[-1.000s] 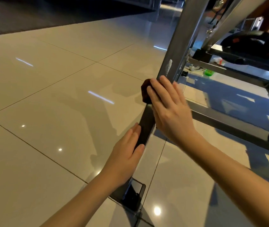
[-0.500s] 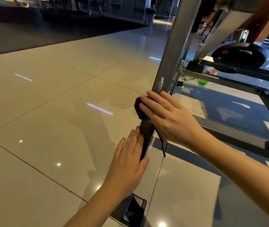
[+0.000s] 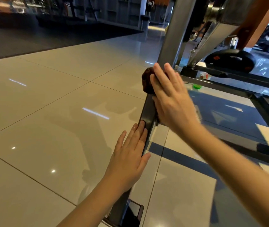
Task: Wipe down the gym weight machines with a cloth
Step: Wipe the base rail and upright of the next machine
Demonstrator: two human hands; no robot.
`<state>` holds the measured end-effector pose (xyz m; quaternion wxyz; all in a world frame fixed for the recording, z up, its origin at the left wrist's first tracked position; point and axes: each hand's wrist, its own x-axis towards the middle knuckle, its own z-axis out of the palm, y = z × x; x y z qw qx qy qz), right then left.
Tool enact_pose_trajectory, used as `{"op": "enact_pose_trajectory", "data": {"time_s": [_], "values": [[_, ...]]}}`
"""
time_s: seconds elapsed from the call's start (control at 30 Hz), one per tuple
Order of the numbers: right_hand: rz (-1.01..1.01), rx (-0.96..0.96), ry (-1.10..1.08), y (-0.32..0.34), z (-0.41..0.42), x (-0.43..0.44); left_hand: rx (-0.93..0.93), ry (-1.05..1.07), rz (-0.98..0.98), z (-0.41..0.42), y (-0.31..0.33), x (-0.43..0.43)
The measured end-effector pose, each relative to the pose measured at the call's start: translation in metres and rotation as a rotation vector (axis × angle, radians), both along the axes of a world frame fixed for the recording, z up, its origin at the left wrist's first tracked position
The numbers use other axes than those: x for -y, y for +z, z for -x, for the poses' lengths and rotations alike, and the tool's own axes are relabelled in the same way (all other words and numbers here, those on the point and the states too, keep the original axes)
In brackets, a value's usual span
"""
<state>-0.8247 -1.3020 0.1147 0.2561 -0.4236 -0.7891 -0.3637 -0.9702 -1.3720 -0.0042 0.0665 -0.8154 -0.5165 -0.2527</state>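
A grey steel post of the weight machine (image 3: 173, 35) slants up from a dark foot plate on the tiled floor. My right hand (image 3: 170, 99) lies flat with straight fingers and presses a dark brown cloth (image 3: 147, 82) against the post at mid height; most of the cloth is hidden under the palm. My left hand (image 3: 130, 158) rests flat with straight fingers on the lower, darker stretch of the same post, just below the right hand.
Glossy beige floor tiles (image 3: 48, 112) spread to the left, a dark mat (image 3: 32, 40) beyond them. Right of the post run the machine's low frame bars (image 3: 238, 89), with a black weight plate (image 3: 229, 63) and a small green object (image 3: 197, 86) behind them.
My right hand has slid the cloth up the post and its fingers have straightened. My left hand has stayed on the lower part. The camera has tilted up.
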Motion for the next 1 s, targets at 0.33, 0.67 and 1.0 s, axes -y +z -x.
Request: {"op": "enact_pose_trajectory", "data": {"time_s": [0.33, 0.67, 1.0], "values": [[-0.049, 0.069, -0.064, 0.024, -0.005, -0.010, -0.080, 0.022, -0.040, 0.004, 0.003, 0.000], [-0.030, 0.223, -0.007, 0.031, -0.021, -0.010, -0.071, 0.011, -0.095, 0.003, 0.014, -0.004], [-0.071, 0.262, 0.037, 0.021, -0.024, -0.010, -0.132, 0.037, -0.133, 0.000, 0.027, -0.013]]}}
